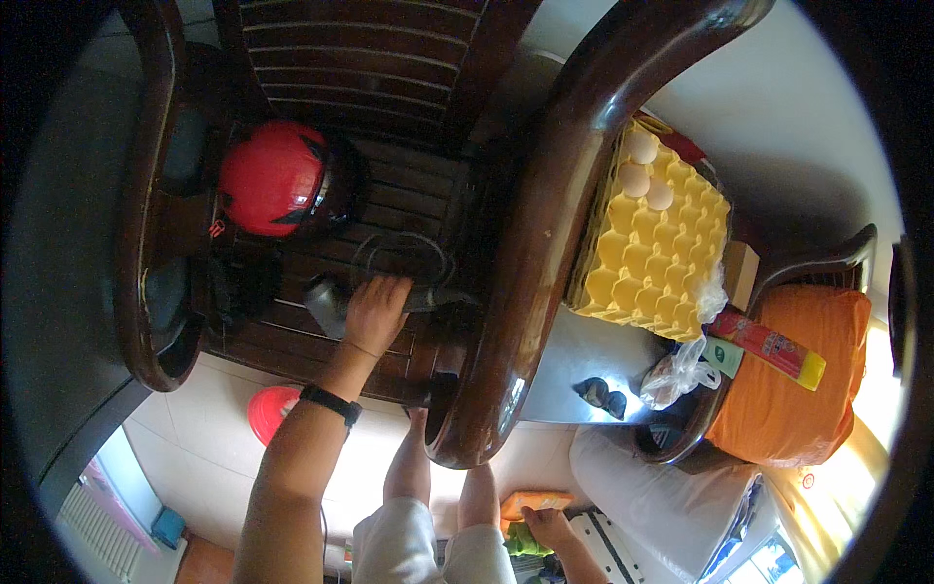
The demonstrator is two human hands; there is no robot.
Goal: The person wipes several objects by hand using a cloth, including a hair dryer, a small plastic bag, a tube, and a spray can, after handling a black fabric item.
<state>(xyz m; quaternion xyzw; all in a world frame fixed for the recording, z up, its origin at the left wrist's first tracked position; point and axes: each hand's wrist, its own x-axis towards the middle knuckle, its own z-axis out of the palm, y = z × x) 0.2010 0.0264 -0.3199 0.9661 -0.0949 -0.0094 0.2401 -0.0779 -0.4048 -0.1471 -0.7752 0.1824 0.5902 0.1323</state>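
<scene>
My left hand [376,314], with a black band on its forearm, is closed around the middle of a grey corded appliance [326,305] that looks like a hair dryer. Its handle end points right, and a coiled cord [401,241] lies just behind it. The appliance is over the slatted seat of a dark wooden armchair [416,171]. Behind and to the left, a red and black helmet [273,179] rests on the seat. My right hand [551,529] hangs low at the bottom right, near a green crumpled item [527,542]; whether it grips it is unclear.
Right of the thick wooden armrest [536,255], a yellow egg tray [653,252] with three eggs stands on a grey tabletop [565,365]. Nearby are a clear plastic bag [671,379] and an orange cushion [795,365]. A red basin [270,412] is on the floor.
</scene>
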